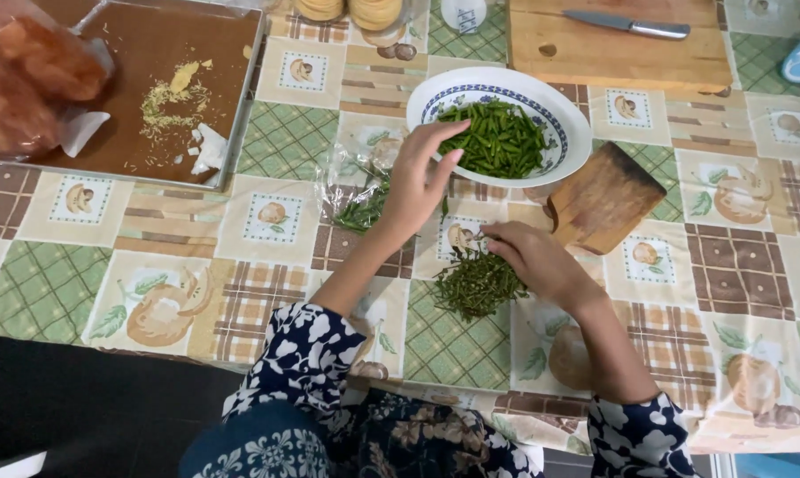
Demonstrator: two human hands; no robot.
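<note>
Green chillies [497, 142] | left hand [422, 177] pinching over bowl rim [506, 75] | right hand [533, 257] pinching stems [475, 285] (bare cloth beside)

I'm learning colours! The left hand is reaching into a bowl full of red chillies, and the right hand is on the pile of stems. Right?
Nearly. The head view shows the chillies in the bowl are green, not red. The left hand does reach in, and the right hand is on the stem pile.

Green chillies [497, 139] heaped in bowl [566, 119]

Left hand [418, 177] reaches over bowl [570, 124] of green chilies [497, 140]; right hand [533, 257] touches stem pile [475, 285].
</note>
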